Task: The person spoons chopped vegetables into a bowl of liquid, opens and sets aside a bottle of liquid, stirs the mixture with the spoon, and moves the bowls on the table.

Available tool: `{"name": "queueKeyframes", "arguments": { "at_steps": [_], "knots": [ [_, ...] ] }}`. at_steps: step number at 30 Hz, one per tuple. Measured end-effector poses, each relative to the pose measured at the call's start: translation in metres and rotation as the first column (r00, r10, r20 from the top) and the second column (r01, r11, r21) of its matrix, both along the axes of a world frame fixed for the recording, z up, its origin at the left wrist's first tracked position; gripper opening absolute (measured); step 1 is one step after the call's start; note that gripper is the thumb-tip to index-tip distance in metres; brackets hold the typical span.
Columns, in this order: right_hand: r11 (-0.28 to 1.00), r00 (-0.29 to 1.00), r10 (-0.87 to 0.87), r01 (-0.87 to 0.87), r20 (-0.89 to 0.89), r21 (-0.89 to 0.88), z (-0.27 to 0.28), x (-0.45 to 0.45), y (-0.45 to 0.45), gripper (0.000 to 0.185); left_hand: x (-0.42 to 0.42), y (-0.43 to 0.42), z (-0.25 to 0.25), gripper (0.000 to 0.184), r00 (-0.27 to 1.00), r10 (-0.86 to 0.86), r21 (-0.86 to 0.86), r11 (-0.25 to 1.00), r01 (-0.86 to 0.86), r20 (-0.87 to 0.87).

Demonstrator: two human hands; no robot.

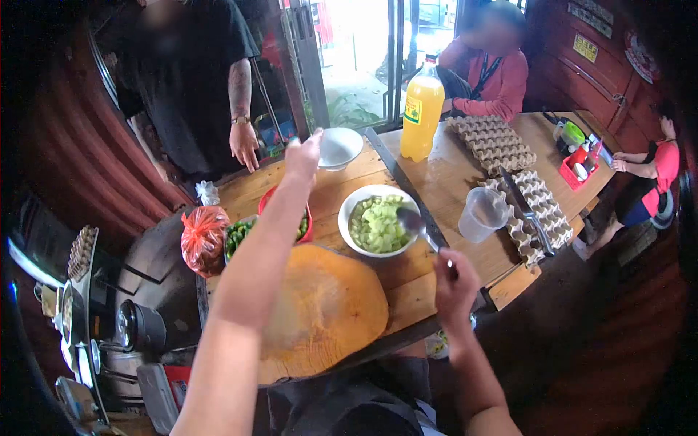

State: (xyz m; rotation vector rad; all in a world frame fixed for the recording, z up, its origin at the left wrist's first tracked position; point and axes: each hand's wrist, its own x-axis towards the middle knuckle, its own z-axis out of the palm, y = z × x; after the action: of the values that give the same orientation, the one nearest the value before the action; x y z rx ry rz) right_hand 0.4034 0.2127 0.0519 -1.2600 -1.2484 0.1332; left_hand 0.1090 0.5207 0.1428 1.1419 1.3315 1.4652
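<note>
chopped pale-green pieces [374, 225] lie in a white bowl [342, 224] on the wooden table [408, 291]; the head of a spoon [411, 220] overlaps their right side, its handle closed in the right hand [456, 287]. the step appears to be spooning or stirring; lifting a portion calls for a level spoon. beyond, the left hand [302, 156] meets a second bowl [342, 147] at its edge; blur hides whether it grips.

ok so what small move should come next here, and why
Probably draw the pale grey-white round bowl nearer with the left hand: that hand is already at its rim, and the right hand holds a shiny metal spoon at the white round bowl of chopped light-green pieces, so less distance could mean fewer spills.
</note>
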Motion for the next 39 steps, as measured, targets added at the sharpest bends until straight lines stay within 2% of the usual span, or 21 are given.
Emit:
{"name": "queueKeyframes", "arguments": {
  "at_steps": [2,3,4,5,6,8,9,10,13,16,18,20,22,24,27,28,31,32,34,37,39],
  "knots": [
    [0.997,0.962,-0.033,0.012,0.272,0.076,0.019,0.025,0.019,0.011,-0.003,-0.072,0.025,0.061,0.984,0.079,0.191,0.980,-0.048,-0.159],
    [0.997,0.958,-0.028,0.008,0.284,0.071,0.035,0.034,0.025,0.011,-0.010,-0.120,0.041,0.063,0.965,0.061,0.252,0.968,0.006,-0.256],
    [0.999,0.905,0.005,0.014,0.425,-0.040,0.058,0.040,0.028,0.011,-0.021,-0.168,0.053,0.065,0.934,0.052,0.310,0.949,0.065,-0.353],
    [0.988,0.834,0.051,0.037,0.549,-0.149,0.076,0.043,0.031,0.012,-0.034,-0.205,0.057,0.059,0.927,0.051,0.340,0.937,0.085,-0.373],
    [0.988,0.830,0.058,0.032,0.555,-0.151,0.088,0.045,0.035,0.012,-0.048,-0.240,0.055,0.052,0.919,0.053,0.368,0.924,0.103,-0.390],
    [0.979,0.604,0.074,0.106,0.794,-0.172,0.107,0.044,0.043,0.011,-0.078,-0.304,0.048,0.045,0.911,0.076,0.391,0.915,0.098,-0.406],
    [0.975,0.520,0.083,0.132,0.850,-0.176,0.112,0.038,0.047,0.009,-0.097,-0.323,0.029,0.043,0.914,0.120,0.435,0.898,0.067,-0.388],
    [0.976,0.517,0.087,0.129,0.851,-0.177,0.111,0.031,0.054,0.009,-0.115,-0.342,0.010,0.040,0.915,0.161,0.478,0.878,0.038,-0.369],
    [0.983,0.379,0.165,0.010,0.910,-0.183,0.089,0.006,0.076,0.010,-0.150,-0.400,-0.037,0.036,0.860,0.377,0.467,0.863,-0.192,-0.344],
    [0.980,0.347,0.197,-0.058,0.917,-0.189,0.089,-0.017,0.076,0.011,-0.179,-0.442,-0.084,0.032,0.791,0.527,0.416,0.823,-0.386,-0.309],
    [0.988,0.330,0.154,-0.039,0.931,-0.150,0.106,-0.019,0.067,0.010,-0.189,-0.465,-0.107,0.029,0.741,0.619,0.415,0.765,-0.492,-0.263],
    [0.988,0.303,0.115,0.067,0.946,-0.142,0.129,-0.014,0.059,0.009,-0.205,-0.486,-0.133,0.027,0.678,0.681,0.406,0.723,-0.559,-0.278],
    [0.992,0.320,0.081,0.068,0.944,-0.108,0.142,-0.015,0.058,0.009,-0.213,-0.498,-0.155,0.027,0.636,0.734,0.372,0.673,-0.639,-0.238],
    [0.988,0.209,0.042,0.139,0.977,-0.072,0.136,-0.012,0.074,0.009,-0.212,-0.499,-0.174,0.028,0.631,0.749,0.362,0.656,-0.662,-0.202],
    [0.976,0.145,0.097,0.181,0.985,-0.122,0.108,-0.013,0.095,0.014,-0.202,-0.500,-0.180,0.029,0.636,0.754,0.324,0.651,-0.686,-0.168],
    [0.976,0.141,0.095,0.180,0.986,-0.119,0.103,-0.012,0.096,0.014,-0.199,-0.499,-0.185,0.029,0.657,0.743,0.300,0.661,-0.688,-0.128],
    [0.840,0.461,0.274,0.312,0.844,-0.443,0.103,-0.014,0.088,0.021,-0.198,-0.500,-0.202,0.031,0.576,0.792,0.369,0.607,-0.704,-0.202],
    [0.841,0.459,0.271,0.315,0.846,-0.439,0.100,-0.010,0.089,0.021,-0.200,-0.499,-0.205,0.031,0.578,0.792,0.369,0.606,-0.704,-0.198],
    [0.859,0.685,0.230,0.192,0.692,-0.475,0.092,-0.003,0.088,0.017,-0.202,-0.500,-0.206,0.036,0.594,0.798,0.378,0.584,-0.718,-0.104],
    [0.896,0.724,0.154,0.184,0.672,-0.404,0.092,-0.001,0.081,0.016,-0.201,-0.496,-0.207,0.036,0.596,0.800,0.392,0.572,-0.720,-0.073],
    [0.916,0.689,0.135,0.187,0.712,-0.355,0.098,-0.006,0.073,0.016,-0.201,-0.496,-0.209,0.035,0.595,0.798,0.394,0.578,-0.715,-0.091]
  ]
}}
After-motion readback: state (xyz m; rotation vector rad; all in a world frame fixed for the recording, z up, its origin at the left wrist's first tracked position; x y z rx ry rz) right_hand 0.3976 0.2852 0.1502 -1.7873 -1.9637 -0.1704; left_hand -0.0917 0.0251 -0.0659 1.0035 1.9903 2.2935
